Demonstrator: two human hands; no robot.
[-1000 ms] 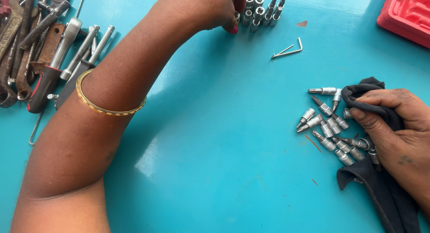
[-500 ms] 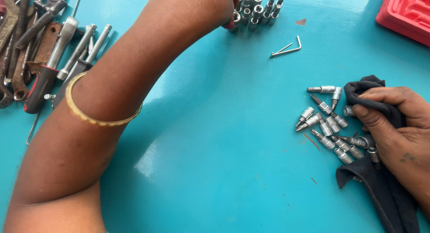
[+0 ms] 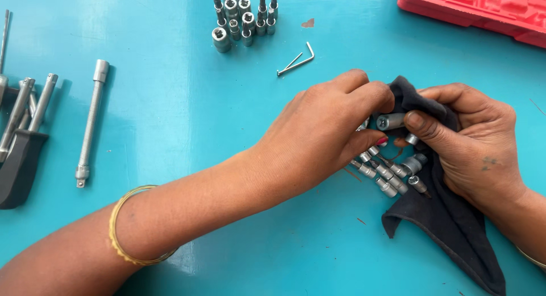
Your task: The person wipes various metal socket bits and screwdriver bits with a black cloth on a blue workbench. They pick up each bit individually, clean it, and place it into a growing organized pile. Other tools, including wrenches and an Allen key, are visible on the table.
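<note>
At the table's right: I see both hands meet over a heap of small sockets [image 3: 387,173].
Left hand [image 3: 327,134]: fingers pinched on one silver socket [image 3: 391,121], just above the heap.
Right hand [image 3: 469,142]: closed on a black cloth [image 3: 449,227], thumb against that socket.
Risk: I judge the smooth socket may slip from the pinch and scatter the heap.
Cloth: its trailing tail could drag loose sockets along the blue table [image 3: 170,114].
</note>
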